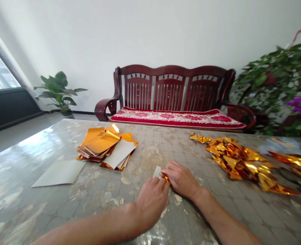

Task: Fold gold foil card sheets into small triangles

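Between my two hands, on the table, is a small sheet of gold foil paper (157,172), its pale back showing at the far end and a gold fold at the right. My left hand (154,195) is closed on its near part, fingers pressed down. My right hand (180,177) pinches the gold edge from the right side. Both hands cover much of the sheet. Left of them lies a loose stack of gold foil sheets (100,141), some with the pale side up. To the right is a heap of folded gold foil pieces (238,160).
A single pale sheet (60,173) lies on the patterned table (99,211) at the left. Clear plastic (279,145) and a dark cable (289,177) are at the right edge. Beyond stand a wooden bench (169,88) and potted plants (61,92).
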A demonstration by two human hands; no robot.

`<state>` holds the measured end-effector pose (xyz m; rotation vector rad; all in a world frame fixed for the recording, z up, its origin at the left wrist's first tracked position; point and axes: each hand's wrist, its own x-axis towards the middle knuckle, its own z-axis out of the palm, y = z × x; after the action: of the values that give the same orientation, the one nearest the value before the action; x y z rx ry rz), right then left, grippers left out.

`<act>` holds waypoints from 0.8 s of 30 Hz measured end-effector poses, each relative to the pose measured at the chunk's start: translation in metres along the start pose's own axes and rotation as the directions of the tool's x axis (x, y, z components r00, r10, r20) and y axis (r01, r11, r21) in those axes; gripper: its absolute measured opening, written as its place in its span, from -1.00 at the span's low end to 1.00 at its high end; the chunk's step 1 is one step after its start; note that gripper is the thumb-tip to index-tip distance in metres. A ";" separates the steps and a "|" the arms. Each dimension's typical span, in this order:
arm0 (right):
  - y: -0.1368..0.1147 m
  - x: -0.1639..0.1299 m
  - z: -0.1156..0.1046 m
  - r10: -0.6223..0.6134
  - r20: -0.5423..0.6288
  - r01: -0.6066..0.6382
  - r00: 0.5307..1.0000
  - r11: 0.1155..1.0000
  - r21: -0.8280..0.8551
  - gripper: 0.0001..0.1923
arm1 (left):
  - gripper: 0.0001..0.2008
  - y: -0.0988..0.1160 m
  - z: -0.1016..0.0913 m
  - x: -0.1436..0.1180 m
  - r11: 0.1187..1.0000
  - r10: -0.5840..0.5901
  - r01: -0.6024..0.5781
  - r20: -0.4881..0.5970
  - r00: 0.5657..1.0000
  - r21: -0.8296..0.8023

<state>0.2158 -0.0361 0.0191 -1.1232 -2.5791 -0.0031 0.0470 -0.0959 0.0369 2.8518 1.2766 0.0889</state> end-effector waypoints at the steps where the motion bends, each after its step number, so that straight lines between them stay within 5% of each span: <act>1: 0.000 0.000 0.000 0.001 0.001 -0.001 1.000 1.000 -0.009 -0.79 | -0.80 0.000 0.007 -0.001 0.999 0.019 -0.018 -0.004 1.000 0.029; 4: 0.002 -0.001 0.001 0.010 -0.003 -0.010 1.000 0.999 -0.044 -0.79 | -0.79 -0.014 0.014 -0.002 0.998 0.003 -0.001 -0.045 0.999 0.055; 9: 0.007 -0.003 0.003 0.053 -0.045 -0.057 0.998 0.994 -0.096 -0.82 | -0.80 -0.048 0.001 -0.003 0.998 0.044 -0.042 -0.051 0.998 0.045; 15: 0.009 0.001 0.009 0.061 -0.073 -0.069 0.995 0.992 -0.102 -0.80 | -0.73 -0.040 -0.001 0.002 0.988 -0.154 0.154 -0.063 0.986 -0.005; 20: 0.009 0.004 0.013 0.093 -0.109 -0.103 0.990 0.991 -0.084 -0.69 | -0.77 -0.039 0.005 0.018 0.913 -0.375 0.363 -0.029 0.927 -0.188; 24: 0.010 0.005 0.014 0.126 -0.127 -0.133 0.984 0.990 -0.054 -0.65 | -0.86 -0.046 0.013 0.023 0.849 -0.455 0.410 -0.063 0.888 -0.334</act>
<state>0.2153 -0.0234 0.0057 -1.2703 -2.4086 -0.1189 0.0291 -0.0477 0.0233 2.2657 1.7252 0.4472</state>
